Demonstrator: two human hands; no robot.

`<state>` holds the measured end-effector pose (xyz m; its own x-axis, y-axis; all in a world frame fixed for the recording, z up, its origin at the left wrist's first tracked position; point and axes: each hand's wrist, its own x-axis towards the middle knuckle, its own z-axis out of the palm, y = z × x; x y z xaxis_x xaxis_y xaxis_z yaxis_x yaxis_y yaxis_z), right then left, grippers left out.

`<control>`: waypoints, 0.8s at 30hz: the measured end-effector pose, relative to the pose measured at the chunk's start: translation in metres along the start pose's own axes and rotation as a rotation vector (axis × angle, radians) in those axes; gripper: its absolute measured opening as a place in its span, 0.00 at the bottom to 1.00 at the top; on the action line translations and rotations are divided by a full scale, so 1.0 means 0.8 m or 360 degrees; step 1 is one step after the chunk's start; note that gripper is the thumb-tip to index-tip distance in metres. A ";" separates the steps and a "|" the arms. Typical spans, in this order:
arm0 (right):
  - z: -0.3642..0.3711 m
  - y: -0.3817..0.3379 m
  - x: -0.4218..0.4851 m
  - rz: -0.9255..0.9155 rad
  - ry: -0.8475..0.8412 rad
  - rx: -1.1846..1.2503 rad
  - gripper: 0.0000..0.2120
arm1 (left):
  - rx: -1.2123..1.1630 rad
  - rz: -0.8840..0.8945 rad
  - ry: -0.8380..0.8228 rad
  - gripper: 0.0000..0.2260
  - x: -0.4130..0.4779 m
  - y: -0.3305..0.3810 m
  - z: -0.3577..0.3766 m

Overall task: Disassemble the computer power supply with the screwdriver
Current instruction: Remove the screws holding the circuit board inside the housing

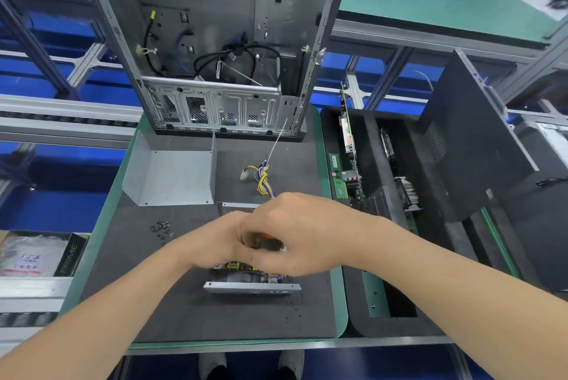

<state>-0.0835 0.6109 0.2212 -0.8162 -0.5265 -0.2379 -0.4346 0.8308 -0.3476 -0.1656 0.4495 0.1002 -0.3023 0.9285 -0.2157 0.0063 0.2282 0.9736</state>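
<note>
Sitting near the middle of the dark mat (147, 303), the one power supply (252, 286) lay with its top open and only its near metal edge clear of the hands. Bare mat lay on its left, right and near sides. One bent metal cover (175, 178) rested far left of it. One computer case (215, 26) stood upright along the far edge. One wire bundle (261, 176) trailed between the case and the power supply. One small heap of screws (161, 227) sat to the left, too small to count.

Both forearms reached in from the near side and met over the power supply. The right hand (304, 235) was curled around the orange-and-black screwdriver (266, 242), knuckles up. The left hand (215, 243) touched it; its fingers were hidden, so I could not tell its grip.

One black side panel (470, 140) leaned far right.
</note>
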 end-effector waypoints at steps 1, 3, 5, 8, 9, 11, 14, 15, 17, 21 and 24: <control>0.003 -0.002 0.001 0.0111 0.0079 -0.0104 0.13 | -0.0014 0.0011 -0.0010 0.24 -0.001 -0.001 0.001; 0.007 -0.007 0.004 0.0365 0.0131 -0.0365 0.24 | -0.0094 0.0001 0.0000 0.21 -0.003 -0.002 0.003; 0.011 -0.013 0.007 0.0406 0.0011 -0.0391 0.24 | -0.0072 -0.0020 0.0001 0.15 -0.004 0.000 0.003; 0.005 -0.015 0.009 0.0246 -0.0178 -0.0299 0.15 | 0.0149 -0.0042 -0.0079 0.15 -0.004 0.004 -0.001; 0.001 -0.013 0.008 0.0193 -0.0236 -0.0284 0.12 | 0.0152 -0.0071 -0.0090 0.12 -0.004 0.004 -0.001; -0.008 -0.011 0.006 0.0119 -0.0371 -0.0265 0.07 | 0.0106 -0.0122 -0.0056 0.07 -0.004 0.007 0.000; -0.012 -0.011 0.007 0.0016 -0.0465 -0.0315 0.10 | -0.0006 -0.0097 -0.0013 0.14 -0.005 0.008 0.001; -0.013 -0.012 0.008 0.0006 -0.0461 -0.0321 0.10 | -0.0023 -0.0089 -0.0017 0.18 -0.005 0.008 0.002; -0.011 -0.013 0.007 -0.0029 -0.0468 -0.0284 0.10 | -0.0008 -0.0105 -0.0024 0.18 -0.005 0.008 0.003; -0.003 -0.020 0.003 0.0192 -0.0074 -0.0243 0.11 | 0.0122 -0.0074 -0.0013 0.08 -0.006 0.010 0.006; 0.003 -0.030 0.011 0.0585 0.0060 -0.0390 0.23 | 0.0026 -0.0046 -0.0001 0.09 -0.007 0.008 0.010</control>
<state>-0.0788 0.5860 0.2250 -0.9448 -0.1846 -0.2706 -0.1863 0.9823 -0.0194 -0.1560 0.4483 0.1068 -0.3022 0.9216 -0.2437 0.0134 0.2597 0.9656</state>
